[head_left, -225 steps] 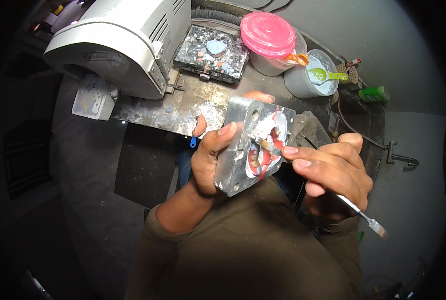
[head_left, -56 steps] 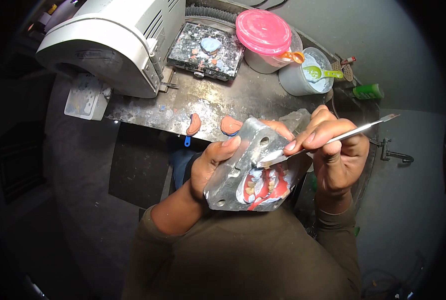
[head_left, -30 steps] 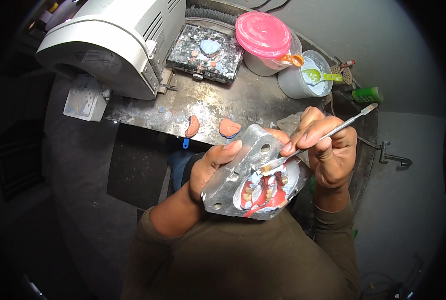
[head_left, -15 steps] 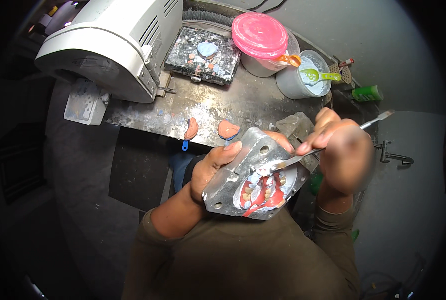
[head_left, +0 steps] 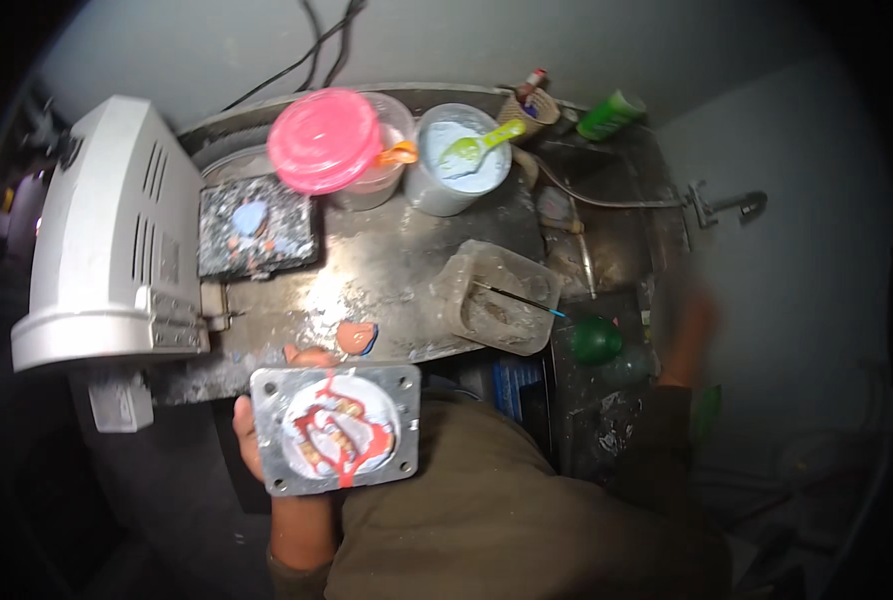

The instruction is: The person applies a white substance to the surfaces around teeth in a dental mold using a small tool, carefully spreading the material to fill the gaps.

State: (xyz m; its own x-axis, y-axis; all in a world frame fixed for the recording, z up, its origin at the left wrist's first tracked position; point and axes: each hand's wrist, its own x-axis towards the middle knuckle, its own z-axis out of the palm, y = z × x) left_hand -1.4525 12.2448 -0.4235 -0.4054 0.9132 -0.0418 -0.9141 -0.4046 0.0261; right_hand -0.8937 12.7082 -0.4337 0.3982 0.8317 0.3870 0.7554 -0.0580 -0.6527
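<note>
My left hand (head_left: 250, 432) is closed round the left and far sides of a grey metal denture flask half (head_left: 268, 388), held in front of my body. White plaster fills the flask's round hollow, with red wax strips (head_left: 379, 440) and rows of artificial teeth (head_left: 341, 441) set in it. A strip of red wax runs down over the flask's near edge. My right hand (head_left: 698, 318) is well off to the right, above the sink side, and smeared by motion. Its fingers cannot be made out, nor whether anything is in them.
On the metal bench are a white machine (head_left: 107, 260), a speckled dark box (head_left: 302, 245), a pink-lidded tub (head_left: 322, 140), a powder bucket (head_left: 447, 195) with a green scoop (head_left: 479, 148), a peach impression (head_left: 356, 336) and a cloudy square container (head_left: 464, 270). Rightward are a green rubber bowl (head_left: 597, 341) and tap (head_left: 737, 207).
The flask half has moved left and turned more level. My right hand has left it and swung right; the metal spatula it held can no longer be seen. The whole view has shifted.
</note>
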